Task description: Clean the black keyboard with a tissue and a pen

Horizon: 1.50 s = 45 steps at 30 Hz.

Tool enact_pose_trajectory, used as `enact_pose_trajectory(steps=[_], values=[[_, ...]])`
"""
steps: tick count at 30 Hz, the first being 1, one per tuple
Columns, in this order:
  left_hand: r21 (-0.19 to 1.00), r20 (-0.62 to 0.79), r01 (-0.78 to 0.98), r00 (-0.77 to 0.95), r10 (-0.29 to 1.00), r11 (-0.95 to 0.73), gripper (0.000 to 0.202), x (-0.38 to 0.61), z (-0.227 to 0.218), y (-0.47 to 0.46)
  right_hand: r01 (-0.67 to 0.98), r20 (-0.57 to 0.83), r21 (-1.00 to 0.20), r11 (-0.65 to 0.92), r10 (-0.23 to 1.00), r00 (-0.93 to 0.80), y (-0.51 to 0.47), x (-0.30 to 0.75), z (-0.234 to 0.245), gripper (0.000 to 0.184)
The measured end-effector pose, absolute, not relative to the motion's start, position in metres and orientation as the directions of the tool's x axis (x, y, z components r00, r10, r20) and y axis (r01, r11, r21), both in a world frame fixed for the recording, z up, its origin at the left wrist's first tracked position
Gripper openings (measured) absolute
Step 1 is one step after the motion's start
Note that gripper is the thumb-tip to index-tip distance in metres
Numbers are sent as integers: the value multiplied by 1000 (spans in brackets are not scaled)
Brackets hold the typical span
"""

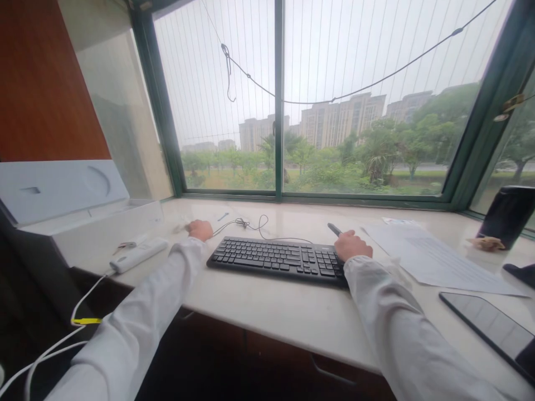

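Note:
A black keyboard (276, 260) lies on the pale countertop, its cable looping behind it. Beyond the keyboard's left end, my left hand (200, 229) rests low on the counter with fingers curled; a small whitish, crumpled bit (180, 227) shows at its far side, and whether it is held cannot be made out. Over the keyboard's right end is my right hand (353, 245), closed round a dark, slim, pen-like stick (334, 229) whose tip points up and left. That hand hides part of the number keys.
An open white box (108, 228) and a white power strip (140, 255) stand at left. Printed paper (438, 256), a tablet (493, 323) and a dark cylinder (507, 217) are at right. The keyboard cable (244, 223) lies loose near the window (278, 167).

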<state>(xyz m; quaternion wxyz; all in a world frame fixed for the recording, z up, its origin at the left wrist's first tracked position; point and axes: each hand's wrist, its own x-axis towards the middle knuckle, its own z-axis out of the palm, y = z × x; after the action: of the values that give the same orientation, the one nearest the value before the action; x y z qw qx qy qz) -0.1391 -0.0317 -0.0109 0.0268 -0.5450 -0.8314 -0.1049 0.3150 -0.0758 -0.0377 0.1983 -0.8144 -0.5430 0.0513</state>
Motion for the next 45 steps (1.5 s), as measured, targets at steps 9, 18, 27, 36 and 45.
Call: enact_pose_trajectory(steps=[9, 18, 27, 36, 45], values=[[-8, 98, 916, -398, 912, 401, 38, -142, -30, 60, 924, 139, -209, -320, 926, 352, -57, 326, -53, 37], [-103, -11, 952, -291, 957, 289, 38, -161, -33, 88, 935, 225, -109, -339, 907, 355, -59, 326, -48, 47], [-19, 34, 969, -246, 969, 247, 37, -173, -17, 71, 959, 340, -116, -258, 897, 282, -64, 312, -44, 34], [186, 255, 962, 151, 955, -201, 37, -126, 40, 13, 983, 509, -179, 34, 858, 63, -74, 294, -30, 25], [624, 239, 377, 742, 626, -685, 39, -36, 30, -72, 659, 594, -530, 534, 788, -161, -107, 243, -23, 44]])
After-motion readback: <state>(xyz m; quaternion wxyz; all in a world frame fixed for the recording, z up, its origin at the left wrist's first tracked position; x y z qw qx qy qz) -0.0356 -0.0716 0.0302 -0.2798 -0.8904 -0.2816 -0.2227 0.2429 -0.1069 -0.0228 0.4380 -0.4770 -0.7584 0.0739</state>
